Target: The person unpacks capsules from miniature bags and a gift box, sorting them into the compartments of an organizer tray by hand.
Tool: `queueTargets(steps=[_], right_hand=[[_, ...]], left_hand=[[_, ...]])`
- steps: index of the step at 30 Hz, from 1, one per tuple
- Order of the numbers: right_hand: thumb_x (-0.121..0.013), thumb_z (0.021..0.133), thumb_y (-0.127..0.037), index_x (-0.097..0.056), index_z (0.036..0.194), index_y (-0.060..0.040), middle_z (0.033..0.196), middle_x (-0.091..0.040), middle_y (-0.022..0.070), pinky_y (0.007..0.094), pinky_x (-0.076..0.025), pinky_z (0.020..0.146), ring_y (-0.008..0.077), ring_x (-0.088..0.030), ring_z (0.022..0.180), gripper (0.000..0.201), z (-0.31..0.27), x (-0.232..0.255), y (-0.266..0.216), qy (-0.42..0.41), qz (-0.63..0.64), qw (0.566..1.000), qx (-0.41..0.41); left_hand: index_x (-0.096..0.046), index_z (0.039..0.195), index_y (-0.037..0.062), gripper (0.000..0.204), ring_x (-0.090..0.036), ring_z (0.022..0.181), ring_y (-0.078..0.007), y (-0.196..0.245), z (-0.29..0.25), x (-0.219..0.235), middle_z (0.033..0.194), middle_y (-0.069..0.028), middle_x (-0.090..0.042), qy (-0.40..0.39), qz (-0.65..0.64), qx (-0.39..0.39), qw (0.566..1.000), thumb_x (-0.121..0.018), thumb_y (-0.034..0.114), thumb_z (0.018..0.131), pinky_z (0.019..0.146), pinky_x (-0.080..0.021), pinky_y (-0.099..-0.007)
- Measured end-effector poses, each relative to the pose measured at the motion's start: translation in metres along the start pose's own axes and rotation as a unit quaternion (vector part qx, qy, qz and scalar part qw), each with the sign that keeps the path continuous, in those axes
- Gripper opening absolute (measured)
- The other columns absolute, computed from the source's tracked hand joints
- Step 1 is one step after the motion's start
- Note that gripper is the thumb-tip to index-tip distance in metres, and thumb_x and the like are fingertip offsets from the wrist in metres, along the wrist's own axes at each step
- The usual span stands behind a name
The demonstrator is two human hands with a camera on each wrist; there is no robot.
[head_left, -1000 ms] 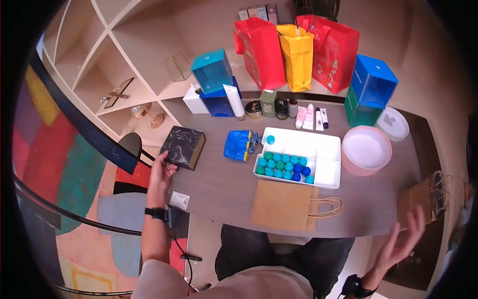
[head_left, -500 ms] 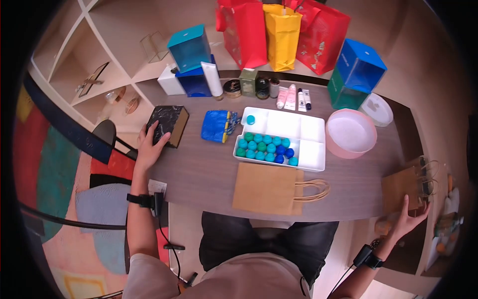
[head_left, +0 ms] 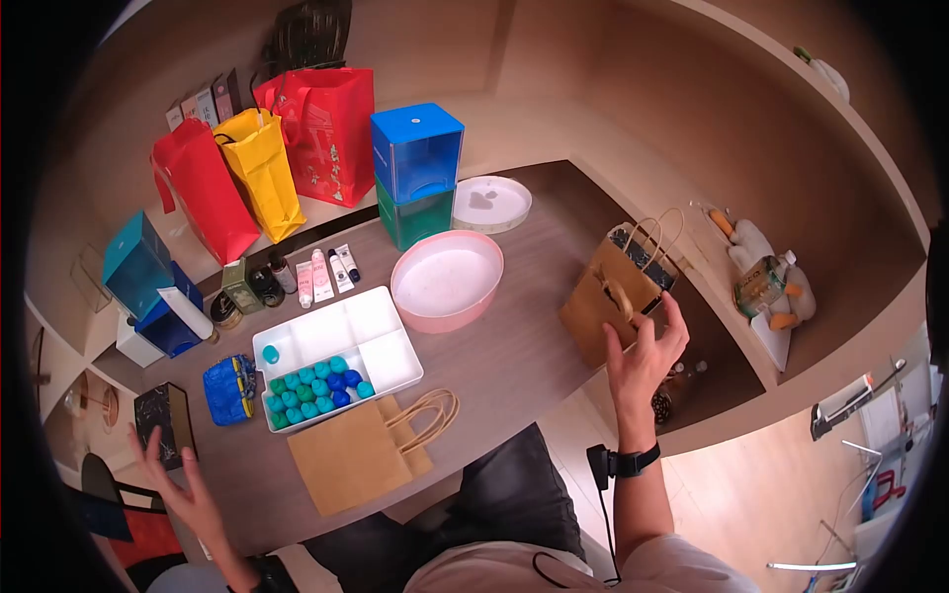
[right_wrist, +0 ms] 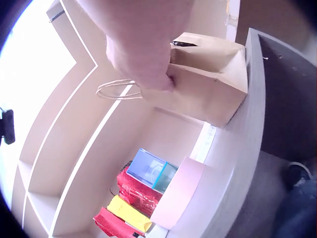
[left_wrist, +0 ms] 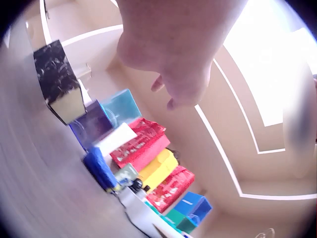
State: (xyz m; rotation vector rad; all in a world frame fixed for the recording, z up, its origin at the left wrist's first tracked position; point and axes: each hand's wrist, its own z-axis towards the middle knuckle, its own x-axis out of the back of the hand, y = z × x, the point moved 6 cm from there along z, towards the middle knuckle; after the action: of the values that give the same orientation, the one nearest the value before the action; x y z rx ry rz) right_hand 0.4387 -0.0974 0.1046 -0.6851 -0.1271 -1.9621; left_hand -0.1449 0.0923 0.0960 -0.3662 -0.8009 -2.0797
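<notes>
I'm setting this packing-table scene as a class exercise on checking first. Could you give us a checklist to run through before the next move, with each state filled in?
1. Standing brown paper bag upright: ok.
2. That bag empty: not ok, a black marbled item shows in its opening.
3. Right hand gripping the bag: cannot tell, it is at the bag, but the contact is hidden.
4. Left hand free: ok, spread and apart from the black marbled box.
5. Second brown paper bag opened up: not ok, it lies flat.
6. Pink round box covered: not ok, its top is open.
</notes>
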Motion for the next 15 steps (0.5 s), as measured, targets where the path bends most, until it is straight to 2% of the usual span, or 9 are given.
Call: queueTargets(steps=[2, 3, 5, 8, 11, 12, 13, 14, 15], right_hand=[[-0.083, 0.076, -0.003, -0.069, 0.096, -0.0023, 0.139, -0.055, 0.0174, 0.0483, -0.043, 0.104, 0.0409, -0.05, 0.129, 0.025, -0.008, 0.004, -0.01, 0.004, 0.034, 0.999, 0.033], [-0.079, 0.077, 0.002, -0.07, 0.098, -0.0026, 0.123, -0.066, 0.0166, 0.0426, -0.052, 0.094, 0.036, -0.064, 0.112, 0.023, -0.008, 0.002, -0.01, -0.006, 0.098, 0.995, 0.029], [-0.077, 0.078, 0.004, -0.07, 0.097, -0.0025, 0.097, -0.073, 0.013, 0.0363, -0.057, 0.079, 0.0312, -0.071, 0.087, 0.021, -0.021, -0.011, 0.002, -0.043, 0.188, 0.979, -0.072], [-0.079, 0.084, 0.001, -0.07, 0.094, -0.0012, 0.086, -0.074, 0.0105, 0.0304, -0.056, 0.072, 0.0196, -0.072, 0.078, 0.014, -0.014, 0.007, -0.022, -0.018, 0.216, 0.973, -0.077], [-0.082, 0.086, 0.0, -0.063, 0.105, -0.0037, 0.1, -0.072, 0.008, 0.0268, -0.055, 0.07, 0.0124, -0.069, 0.088, 0.027, -0.012, 0.015, -0.073, 0.012, 0.522, 0.836, -0.167], [-0.082, 0.086, 0.0, -0.063, 0.105, -0.0037, 0.1, -0.072, 0.008, 0.0268, -0.055, 0.07, 0.0124, -0.069, 0.088, 0.027, -0.016, 0.019, -0.097, 0.0, 0.537, 0.824, -0.177], [-0.083, 0.086, -0.001, -0.059, 0.11, -0.0043, 0.104, -0.071, 0.0083, 0.0259, -0.055, 0.071, 0.0122, -0.069, 0.088, 0.034, -0.02, 0.016, -0.126, -0.067, 0.614, 0.754, -0.224], [-0.084, 0.086, -0.001, -0.056, 0.115, -0.0049, 0.107, -0.07, 0.0087, 0.025, -0.056, 0.071, 0.0121, -0.069, 0.088, 0.04, -0.025, 0.013, -0.15, -0.132, 0.679, 0.672, -0.263], [-0.084, 0.084, 0.0, -0.052, 0.128, -0.0038, 0.123, -0.065, 0.0125, 0.0307, -0.056, 0.085, 0.0158, -0.068, 0.102, 0.055, -0.035, 0.011, -0.172, -0.273, 0.669, 0.647, -0.245]], left_hand=[[-0.057, 0.135, -0.0019, 0.036, -0.034, 0.15, -0.0357, 0.03, -0.006, -0.008, 0.16, -0.0204, -0.04, -0.04, -0.064, -0.008, 0.997, -0.058, 0.011, 0.101, 0.123, -0.023, -0.0475], [-0.057, 0.134, -0.0011, 0.034, -0.037, 0.149, -0.0345, 0.041, -0.01, -0.015, 0.158, -0.0205, -0.042, -0.08, -0.126, -0.015, 0.989, -0.057, 0.008, 0.101, 0.123, -0.024, -0.0463], [-0.059, 0.131, -0.0017, 0.034, -0.045, 0.143, -0.0321, 0.053, -0.02, -0.022, 0.151, -0.0218, -0.05, -0.094, -0.184, 0.006, 0.978, -0.059, 0.008, 0.098, 0.121, -0.03, -0.0448], [-0.059, 0.13, -0.0042, 0.041, -0.052, 0.137, -0.0313, 0.073, -0.044, -0.042, 0.141, -0.023, -0.058, -0.234, -0.387, 0.116, 0.884, -0.066, 0.008, 0.092, 0.115, -0.039, -0.0435], [-0.052, 0.141, -0.0023, 0.055, -0.052, 0.138, -0.0311, 0.109, -0.068, -0.062, 0.143, -0.0219, -0.057, -0.307, -0.527, 0.163, 0.775, -0.073, 0.014, 0.092, 0.114, -0.042, -0.0457], [-0.048, 0.145, -0.0008, 0.062, -0.052, 0.138, -0.0311, 0.133, -0.063, -0.067, 0.145, -0.0201, -0.055, -0.304, -0.597, 0.175, 0.721, -0.074, 0.02, 0.093, 0.114, -0.042, -0.0469], [-0.044, 0.15, 0.0008, 0.069, -0.052, 0.139, -0.0312, 0.153, -0.061, -0.072, 0.148, -0.0183, -0.054, -0.294, -0.665, 0.183, 0.662, -0.076, 0.026, 0.094, 0.114, -0.042, -0.048], [-0.044, 0.15, 0.0008, 0.069, -0.052, 0.139, -0.0312, 0.157, -0.075, -0.076, 0.148, -0.0183, -0.054, -0.287, -0.653, 0.187, 0.675, -0.076, 0.026, 0.094, 0.114, -0.042, -0.048], [-0.041, 0.152, 0.0022, 0.072, -0.052, 0.139, -0.0308, 0.15, -0.092, -0.084, 0.15, -0.0168, -0.052, -0.235, -0.698, 0.234, 0.635, -0.073, 0.035, 0.095, 0.114, -0.042, -0.0475]])
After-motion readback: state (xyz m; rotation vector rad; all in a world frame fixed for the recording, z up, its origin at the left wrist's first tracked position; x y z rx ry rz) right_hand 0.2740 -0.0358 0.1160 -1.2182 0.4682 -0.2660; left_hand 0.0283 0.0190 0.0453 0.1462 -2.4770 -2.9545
